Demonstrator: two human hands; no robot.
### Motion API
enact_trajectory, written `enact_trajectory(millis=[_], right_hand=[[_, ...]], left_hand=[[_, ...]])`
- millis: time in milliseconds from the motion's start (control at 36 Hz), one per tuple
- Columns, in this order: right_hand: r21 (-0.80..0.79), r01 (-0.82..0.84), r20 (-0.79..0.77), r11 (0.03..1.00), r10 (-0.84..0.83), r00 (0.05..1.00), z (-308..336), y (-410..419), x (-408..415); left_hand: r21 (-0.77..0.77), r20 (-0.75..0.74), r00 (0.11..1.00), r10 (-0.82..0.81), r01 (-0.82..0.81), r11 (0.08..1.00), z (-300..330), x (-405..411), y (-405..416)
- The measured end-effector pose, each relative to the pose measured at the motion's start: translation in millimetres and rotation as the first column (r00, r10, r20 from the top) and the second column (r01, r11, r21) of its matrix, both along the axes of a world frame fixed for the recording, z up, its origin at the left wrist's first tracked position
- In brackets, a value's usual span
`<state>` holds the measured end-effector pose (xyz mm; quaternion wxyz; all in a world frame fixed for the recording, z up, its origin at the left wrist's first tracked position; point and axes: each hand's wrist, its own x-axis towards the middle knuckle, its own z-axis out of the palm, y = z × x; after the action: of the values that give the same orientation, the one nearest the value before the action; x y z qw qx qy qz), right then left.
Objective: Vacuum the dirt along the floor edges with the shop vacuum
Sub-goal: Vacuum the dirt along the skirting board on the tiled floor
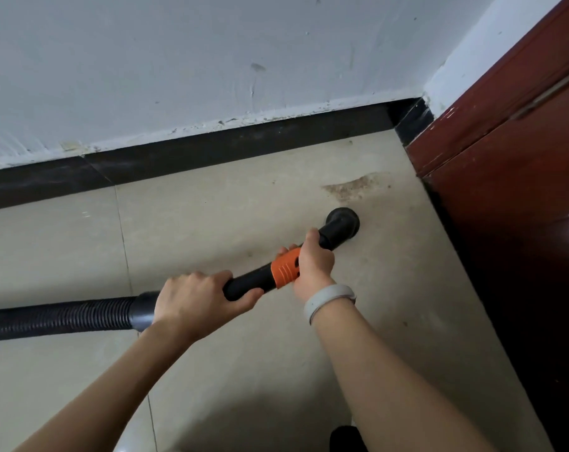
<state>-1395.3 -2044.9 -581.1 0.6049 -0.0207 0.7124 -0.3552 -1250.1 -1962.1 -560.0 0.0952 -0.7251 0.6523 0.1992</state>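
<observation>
Head view, looking down at a floor corner. My left hand [198, 298] wraps its fingers round the rear of the black wand [247, 283], just ahead of the cuff where the ribbed hose [58, 318] joins and trails off to the left. My right hand [312, 262] clasps the wand farther forward, fingers curled over the orange collar [284, 272]; a pale wristband [328, 301] sits on that wrist. The round nozzle [342, 223] at the wand's tip points down at the tiled floor [211, 230] and appears to rest on it, though contact cannot be confirmed.

Progress, as judged: a patch of brown dirt [355, 185] lies beyond the nozzle, near it but not under it, between the nozzle and the corner. Fine specks also scatter toward the black baseboard [244, 141] and beside the red-brown door [504, 190]. The tiles nearer me look largely free of grit, so the open floor may be done while the corner and both edges remain.

Surroundings: a scuffed white wall [211, 60] rises above the baseboard, with chipped paint along their joint. The door closes off the right side, so the nozzle must work into a tight angle there. The vacuum's body is out of view. A dark object shows at the bottom edge; I cannot tell what it is.
</observation>
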Motion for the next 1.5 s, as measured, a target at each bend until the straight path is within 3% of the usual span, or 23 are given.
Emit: enact_trajectory(millis=[222,667,778,972,1306,1500], right_hand=[[0.007,0.067,0.008,0.998,-0.067,0.998,2.9,-2.6,-0.5],[-0.05,-0.114,0.027,0.992,0.116,0.993,5.5,-68.1,15.3],[-0.041,-0.093,-0.028,0.995,0.092,0.995,2.2,-69.6,8.9],[-0.008,0.012,0.023,1.0,-0.012,1.0,-1.6,-40.4,-21.6],[0.0,-0.244,-0.001,0.97,0.244,0.97,9.1,-109.4,-22.7],[0.048,-0.161,0.01,0.986,0.161,0.987,-4.3,-96.6,-44.1]], left_hand=[[-0.016,0.01,1.0,-0.018,0.018,1.0,0.9,1.2,-7.9],[-0.079,-0.032,0.998,0.061,-0.064,0.995,3.7,7.4,-55.0],[-0.065,-0.035,0.999,0.028,-0.03,0.997,5.2,1.7,-59.5],[-0.022,-0.024,0.998,-0.058,0.058,0.998,-3.2,-14.8,-47.2],[-0.024,-0.051,0.997,0.056,-0.058,0.998,14.6,-20.5,-98.8],[0.055,-0.025,0.999,-0.037,0.038,0.998,20.1,-35.8,-99.9]])
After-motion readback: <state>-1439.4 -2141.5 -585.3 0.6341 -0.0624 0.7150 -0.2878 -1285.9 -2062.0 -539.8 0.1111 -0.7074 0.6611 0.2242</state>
